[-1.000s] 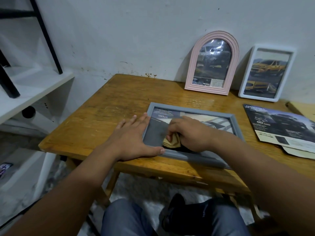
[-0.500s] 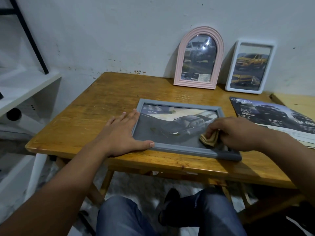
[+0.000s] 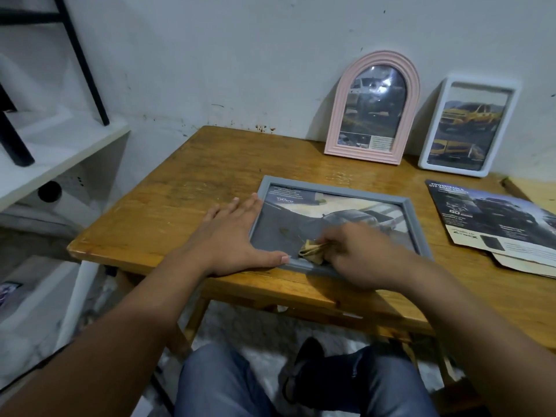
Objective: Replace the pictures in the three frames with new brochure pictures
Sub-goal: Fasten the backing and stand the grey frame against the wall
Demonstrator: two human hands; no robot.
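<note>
Wooden table (image 3: 192, 188), grey frame (image 3: 409, 219) lying flat near the front edge, both hands on it.

Far left there's a white shelf (image 3: 54, 158) with black bars, off the table. Then the left hand (image 3: 231, 239) is flat on the wood, fingers straight and spread, index finger along the frame's left side and thumb running along its front-left corner, so it's pressing, not gripping anything. Right hand (image 3: 358, 254) has curled fingers bunched around a small yellowish cloth (image 3: 311, 251), pushed against the glass at the frame's front edge; the picture inside is a dark car. At the back, leaning on the wall, sit a pink arched frame (image 3: 337, 121) and, just right of it, a white frame (image 3: 433, 127) with yellow trucks. Far right, brochure pages (image 3: 493, 224) lie loosely stacked on the table, close to the grey frame but apart from it.
</note>
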